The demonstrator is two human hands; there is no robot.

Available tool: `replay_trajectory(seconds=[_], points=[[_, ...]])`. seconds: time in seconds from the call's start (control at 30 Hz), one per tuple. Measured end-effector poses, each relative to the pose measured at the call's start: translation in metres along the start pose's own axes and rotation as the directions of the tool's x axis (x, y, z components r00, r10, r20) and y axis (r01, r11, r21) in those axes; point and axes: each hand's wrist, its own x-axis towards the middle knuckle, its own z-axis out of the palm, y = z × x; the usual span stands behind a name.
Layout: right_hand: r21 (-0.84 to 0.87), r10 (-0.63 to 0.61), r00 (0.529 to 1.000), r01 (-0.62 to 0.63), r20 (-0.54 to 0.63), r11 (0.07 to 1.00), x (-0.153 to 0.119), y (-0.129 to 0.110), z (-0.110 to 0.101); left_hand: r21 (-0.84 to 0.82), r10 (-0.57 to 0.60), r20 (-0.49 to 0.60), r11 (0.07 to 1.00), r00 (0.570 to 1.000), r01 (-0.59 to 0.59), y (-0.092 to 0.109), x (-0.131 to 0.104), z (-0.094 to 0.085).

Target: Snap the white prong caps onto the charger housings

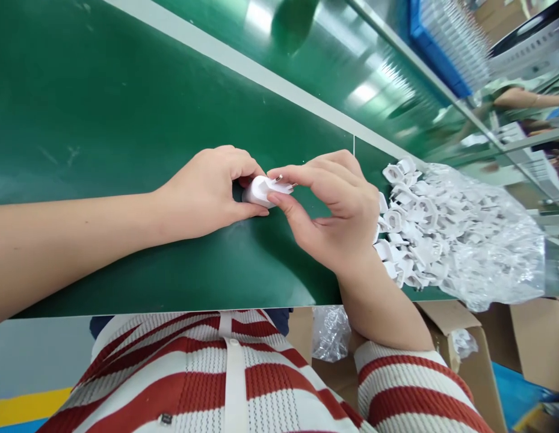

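A white plug adapter (pixel 261 191) with two round metal pins is between my hands, low over the green tabletop. My left hand (pixel 216 183) grips its rounded body between thumb and fingers. From the other side, my right hand (pixel 336 198) pinches the pin end, with thumb and index finger on the flat white part that carries the pins. The pins point to the right, toward the right palm. Part of the adapter's body is hidden behind my left fingers.
To the right, a clear plastic bag (pixel 500 240) spills many white plug parts (pixel 414 216) onto the green table (pixel 103 120). Cardboard boxes (pixel 469 337) stand below the front edge. Beyond a metal rail, a blue tray (pixel 435 54) and another person's arm (pixel 527 98) show.
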Motion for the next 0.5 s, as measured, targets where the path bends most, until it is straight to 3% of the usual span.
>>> replay_trajectory(seconds=[0.2,0.5], points=[[-0.054,-0.002,0.999,0.004,0.039,0.999,0.000,-0.007,0.001,0.029,0.017,-0.011,0.999,1.000,-0.017,0.000,0.000,0.002],[-0.099,-0.105,0.985,0.119,0.135,0.988,0.013,-0.003,-0.005,0.049,0.054,-0.008,0.997,0.999,-0.053,-0.002,0.000,0.002]])
